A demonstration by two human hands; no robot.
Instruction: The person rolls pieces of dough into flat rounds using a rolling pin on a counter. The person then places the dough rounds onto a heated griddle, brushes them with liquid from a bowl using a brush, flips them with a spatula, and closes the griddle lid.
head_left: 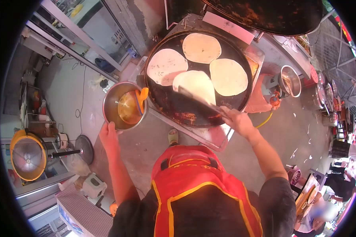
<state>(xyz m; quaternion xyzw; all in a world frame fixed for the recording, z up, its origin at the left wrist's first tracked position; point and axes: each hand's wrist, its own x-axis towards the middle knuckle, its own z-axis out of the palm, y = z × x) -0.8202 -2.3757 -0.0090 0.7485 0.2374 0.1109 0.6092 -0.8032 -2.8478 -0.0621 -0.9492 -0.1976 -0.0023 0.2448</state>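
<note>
My left hand [109,136] grips the rim of a steel pot [110,104] holding yellowish liquid. An orange-handled brush or spatula [142,94] leans inside the pot. My right hand [237,121] is closed on a long thin spatula [203,102], blurred by motion. Its far end is at the nearest flatbread [195,83], whose lower edge looks lifted; whether the blade is under it I cannot tell. Other pale round flatbreads lie on the large black griddle [166,104]: one at left [167,66], one at the back [201,47], one at right [228,77].
The griddle's raised dark lid [269,14] hangs at the back. A metal bowl [290,81] stands to the right, near an orange gas fitting [275,102] with a yellow hose. At left are a floor fan [28,156] and a glass partition [79,33]. People are at far right.
</note>
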